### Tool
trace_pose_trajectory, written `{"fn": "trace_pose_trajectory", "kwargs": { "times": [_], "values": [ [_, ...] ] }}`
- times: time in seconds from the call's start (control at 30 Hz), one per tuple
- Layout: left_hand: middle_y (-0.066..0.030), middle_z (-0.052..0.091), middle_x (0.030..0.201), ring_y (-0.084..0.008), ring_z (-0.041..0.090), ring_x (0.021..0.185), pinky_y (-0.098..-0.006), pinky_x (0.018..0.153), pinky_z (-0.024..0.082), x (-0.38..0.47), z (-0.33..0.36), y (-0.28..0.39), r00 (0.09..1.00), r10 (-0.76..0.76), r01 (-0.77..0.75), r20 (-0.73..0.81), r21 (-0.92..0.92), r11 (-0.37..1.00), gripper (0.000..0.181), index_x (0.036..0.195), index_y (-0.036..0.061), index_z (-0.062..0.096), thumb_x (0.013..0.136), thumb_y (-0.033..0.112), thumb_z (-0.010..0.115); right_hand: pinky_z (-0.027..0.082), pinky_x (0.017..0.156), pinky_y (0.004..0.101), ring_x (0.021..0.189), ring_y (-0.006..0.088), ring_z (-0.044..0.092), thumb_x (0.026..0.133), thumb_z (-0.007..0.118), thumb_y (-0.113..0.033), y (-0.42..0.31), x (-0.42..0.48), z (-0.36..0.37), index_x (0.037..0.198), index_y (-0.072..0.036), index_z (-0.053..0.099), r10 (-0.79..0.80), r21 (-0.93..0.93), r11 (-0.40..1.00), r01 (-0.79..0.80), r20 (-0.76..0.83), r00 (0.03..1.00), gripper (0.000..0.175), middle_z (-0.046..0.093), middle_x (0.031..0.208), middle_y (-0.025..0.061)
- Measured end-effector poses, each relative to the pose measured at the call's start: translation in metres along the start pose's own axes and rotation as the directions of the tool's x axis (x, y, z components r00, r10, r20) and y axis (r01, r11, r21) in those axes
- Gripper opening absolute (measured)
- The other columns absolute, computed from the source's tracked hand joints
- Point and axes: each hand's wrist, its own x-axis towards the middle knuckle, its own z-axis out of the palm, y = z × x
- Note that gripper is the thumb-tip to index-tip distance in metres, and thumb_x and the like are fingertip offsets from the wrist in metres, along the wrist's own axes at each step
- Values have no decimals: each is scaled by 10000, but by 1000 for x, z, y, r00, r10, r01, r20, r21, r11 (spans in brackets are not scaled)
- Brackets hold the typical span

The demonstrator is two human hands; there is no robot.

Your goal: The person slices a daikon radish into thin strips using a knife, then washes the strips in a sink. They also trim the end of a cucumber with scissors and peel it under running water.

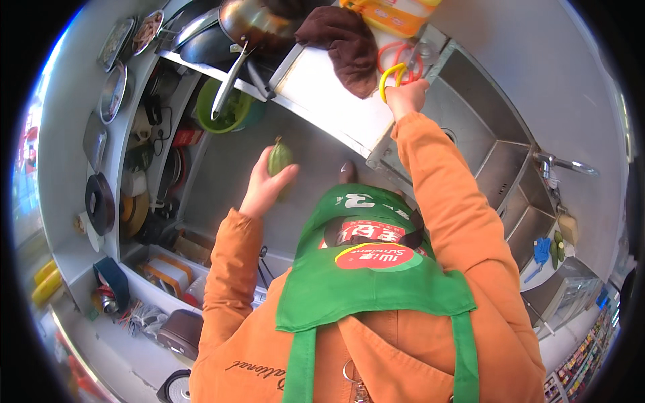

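My left hand (269,179) grips a green, lengthwise-striped vegetable (279,158), perhaps a gourd or cucumber, held over the floor with its stem end away from me. At the corner of the white counter (322,103), beside the sink, my right hand (407,98) is closed around the yellow handle (385,83) of a tool whose kind cannot be told. Scissors with red handles (388,53) lie just beyond, partly overlapped by the yellow handle. A dark brown cloth (347,50) lies on the counter to the left of them.
A steel sink (466,108) with a faucet (569,163) stands at right. Wok handles (229,83) jut over the counter's left part, above a green basin (214,103) of leafy greens. Shelves at left carry pans and trays. A plate (541,272) holds a blue peeler and cucumbers.
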Motion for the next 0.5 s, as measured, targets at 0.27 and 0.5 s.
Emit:
{"fn": "trace_pose_trajectory", "kwargs": {
  "times": [0.27, 0.5],
  "values": [
    [-37, 638, 910, -110, 600, 800, -290, 730, 517, 38, 117, 72, 946, 228, -261, 230, 125, 957, 451, 1133, -18, 563, 768, 152, 767, 438, 673, 249, 793, 123, 513, 820, 687, -13, 70, -75, -198, 1450, -93, 294, -359, 613, 789, 30, 422, 833, 746, 553, 1065, 65],
    [-170, 665, 860, -282, 677, 809, -365, 757, 529, 40, 233, 77, 872, 318, -463, 371, 416, 783, 471, 1134, -1, 553, 749, 176, 758, 470, 884, 384, 979, 256, 552, 669, 907, -320, 127, -108, -306, 1265, -91, 459, -444, 112, 884, 453, 500, 743, 780, 545, 1154, 127]
  ]
}}
